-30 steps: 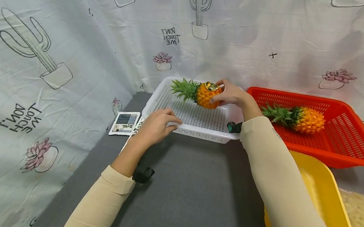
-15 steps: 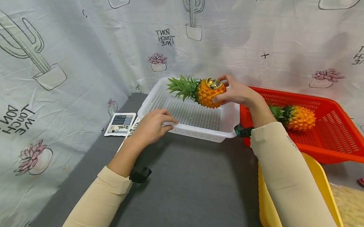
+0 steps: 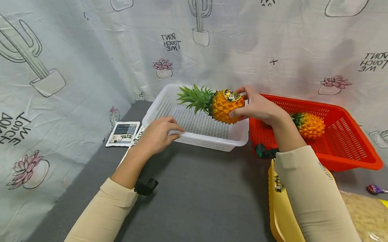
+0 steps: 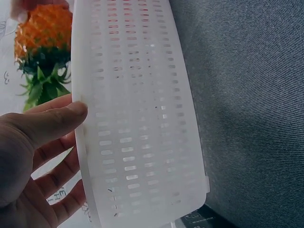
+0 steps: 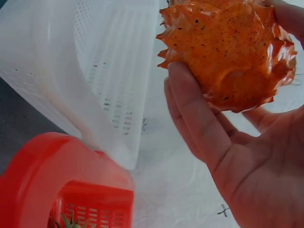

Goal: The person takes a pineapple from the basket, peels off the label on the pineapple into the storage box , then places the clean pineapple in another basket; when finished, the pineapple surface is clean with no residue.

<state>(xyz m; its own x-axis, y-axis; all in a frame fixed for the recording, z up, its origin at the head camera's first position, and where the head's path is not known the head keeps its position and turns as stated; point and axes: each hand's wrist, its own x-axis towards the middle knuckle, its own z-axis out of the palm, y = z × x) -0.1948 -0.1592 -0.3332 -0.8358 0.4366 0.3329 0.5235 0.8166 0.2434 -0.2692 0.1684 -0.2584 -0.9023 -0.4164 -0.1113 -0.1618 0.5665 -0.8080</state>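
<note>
An orange pineapple (image 3: pixel 224 105) with green leaves and a round label is gripped at its base by my right hand (image 3: pixel 257 108), held above the right part of a white perforated basket (image 3: pixel 169 102). The right wrist view shows my fingers (image 5: pixel 194 110) curled around the fruit's underside (image 5: pixel 232 52). My left hand (image 3: pixel 158 134) holds the basket's near rim, thumb on the outer wall (image 4: pixel 142 118) and fingers inside. A second pineapple (image 3: pixel 307 125) lies in a red basket (image 3: pixel 356 144) to the right.
A yellow tub (image 3: pixel 282 213) sits under my right forearm, beside a bag of pale grains (image 3: pixel 368 219) and a wrapped lollipop (image 3: pixel 376 190). Printed packets (image 3: pixel 123 133) lie left of the white basket. Cactus-print cloth walls enclose the grey mat (image 3: pixel 194 192).
My right hand has carried the pineapple slightly right and down toward the basket's right side. The left hand has stayed on the rim. The head view has shifted right.
</note>
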